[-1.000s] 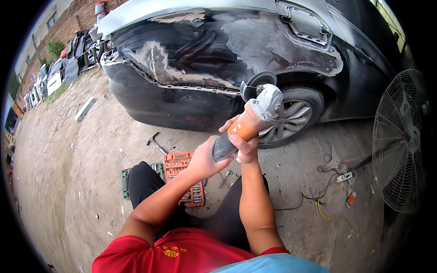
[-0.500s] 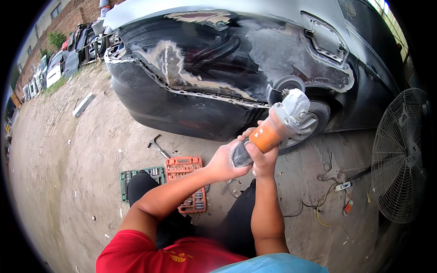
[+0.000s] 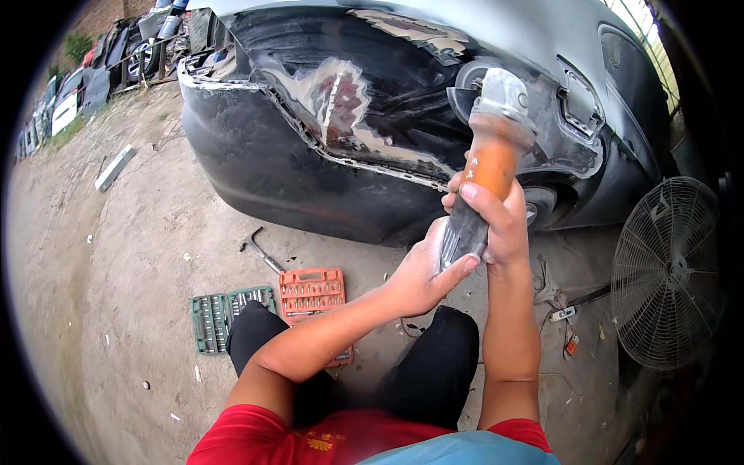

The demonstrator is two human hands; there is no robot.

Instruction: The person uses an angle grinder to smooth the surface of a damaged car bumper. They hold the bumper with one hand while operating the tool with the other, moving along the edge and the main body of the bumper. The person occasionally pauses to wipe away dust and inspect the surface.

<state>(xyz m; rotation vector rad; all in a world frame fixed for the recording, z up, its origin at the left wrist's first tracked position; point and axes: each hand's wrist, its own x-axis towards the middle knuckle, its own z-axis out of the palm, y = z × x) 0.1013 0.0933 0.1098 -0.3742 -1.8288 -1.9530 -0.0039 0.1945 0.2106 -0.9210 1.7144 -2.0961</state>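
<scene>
Both my hands grip a dusty orange and grey angle grinder [image 3: 492, 163], its head pointing away from me. My left hand [image 3: 426, 267] is closed round the dark rear end of its body. Farther forward, my right hand [image 3: 496, 213] wraps round the middle, thumb across the top. The grinder's round disc [image 3: 471, 76] is at the rear side panel of a car [image 3: 403, 101]; whether it touches cannot be made out. That panel shows black paint, grey sanded areas and pale filler patches with ragged edges. Below it sits the dark bumper [image 3: 294, 170].
On the ground by my knees lie an orange socket set case [image 3: 311, 280] and a green one [image 3: 209, 324]. A bent-handled wrench [image 3: 263, 252] lies beyond them. At right stands a large fan [image 3: 668, 271], with cables and a power strip [image 3: 563, 314] nearby.
The grinder has moved up and away from me, onto a higher part of the panel beside the fuel flap. Both arms reach farther forward, and the view has shifted.
</scene>
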